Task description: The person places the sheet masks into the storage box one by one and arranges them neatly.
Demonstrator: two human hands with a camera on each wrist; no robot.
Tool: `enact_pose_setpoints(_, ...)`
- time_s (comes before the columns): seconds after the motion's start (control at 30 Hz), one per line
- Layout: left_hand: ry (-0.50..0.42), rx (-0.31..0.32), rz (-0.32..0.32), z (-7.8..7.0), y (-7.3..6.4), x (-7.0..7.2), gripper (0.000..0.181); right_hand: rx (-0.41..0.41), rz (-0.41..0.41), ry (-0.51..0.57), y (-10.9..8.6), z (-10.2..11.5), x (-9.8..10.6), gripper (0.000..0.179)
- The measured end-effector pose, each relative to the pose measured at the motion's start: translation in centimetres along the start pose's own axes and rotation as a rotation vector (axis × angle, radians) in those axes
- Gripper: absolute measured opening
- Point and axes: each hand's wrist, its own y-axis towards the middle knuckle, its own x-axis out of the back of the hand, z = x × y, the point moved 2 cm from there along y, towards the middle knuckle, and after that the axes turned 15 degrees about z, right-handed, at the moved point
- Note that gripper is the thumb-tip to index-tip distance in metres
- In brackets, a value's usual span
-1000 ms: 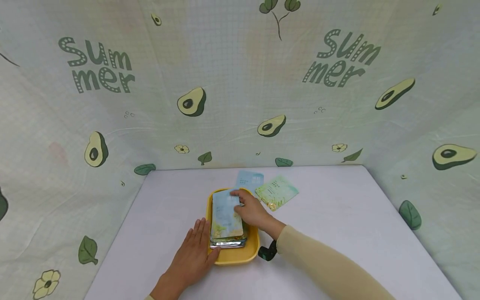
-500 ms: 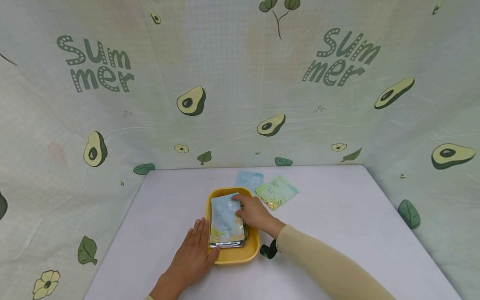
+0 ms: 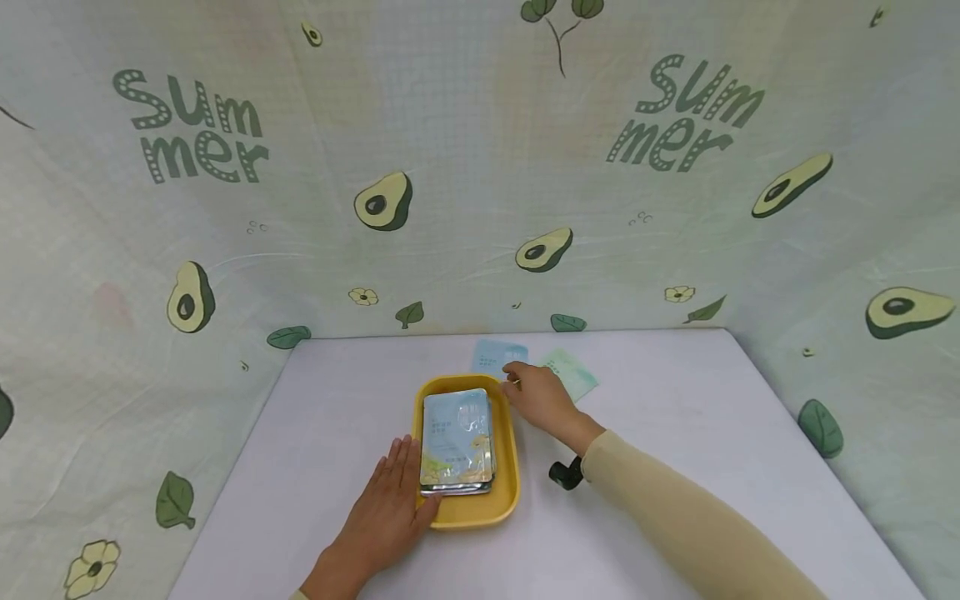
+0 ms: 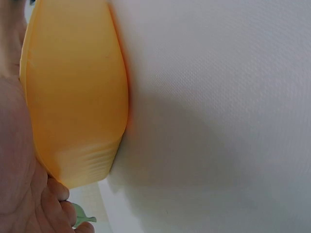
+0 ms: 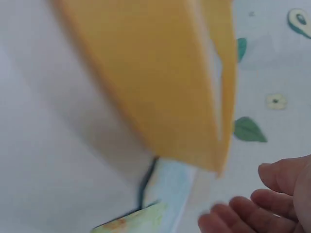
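A stack of flat foil sachets, the top one a pale blue sachet (image 3: 456, 437), lies inside the yellow tray (image 3: 504, 500) in the head view. My left hand (image 3: 386, 504) rests along the tray's left side with straight fingers, and its palm lies by the tray wall (image 4: 77, 87) in the left wrist view. Beyond the tray's far right corner is my right hand (image 3: 546, 398), holding nothing, its fingers loosely bent. It hovers over a blue sachet (image 3: 495, 356) and a green sachet (image 3: 572, 375), partly hiding the green one.
A white tabletop (image 3: 337, 408) surrounds the tray. Behind and beside it hangs a cloth (image 3: 465, 125) printed with avocados and leaves. A black wrist camera (image 3: 566, 473) hangs below the right wrist.
My right hand has let go of the blue sachet, which now lies on the stack in the tray. That hand has moved right and back, over the loose sachets. The left hand stays still.
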Motion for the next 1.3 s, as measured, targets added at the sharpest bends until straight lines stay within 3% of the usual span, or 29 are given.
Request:
enact_pose_setpoints(0.27, -0.013, 0.008, 0.018, 0.0, -0.1, 0.1, 0.085, 0.035, 0.047, -0.298, 0.1, -5.1, -2.3, 0.068)
enact_pose_setpoints(0.4, -0.009, 0.014, 0.026, -0.1, -0.1, 0.1, 0.085, 0.032, 0.128, -0.356, -0.2, -6.7, -3.1, 0.076)
enact_pose_setpoints(0.77, -0.013, 0.008, 0.019, -0.1, -0.2, 0.0, 0.085, 0.108, 0.299, -0.357, -1.6, -8.3, -3.6, 0.074)
enact_pose_setpoints(1.13, -0.017, 0.0, 0.011, -0.2, -0.3, 0.2, 0.085, 0.271, 0.262, -0.293, -4.5, -9.8, -2.1, 0.045)
enact_pose_setpoints(1.3, -0.021, 0.001, 0.023, -0.2, -0.3, 0.2, 0.085, 0.265, 0.231, -0.283, -6.1, -11.3, -1.3, 0.03)
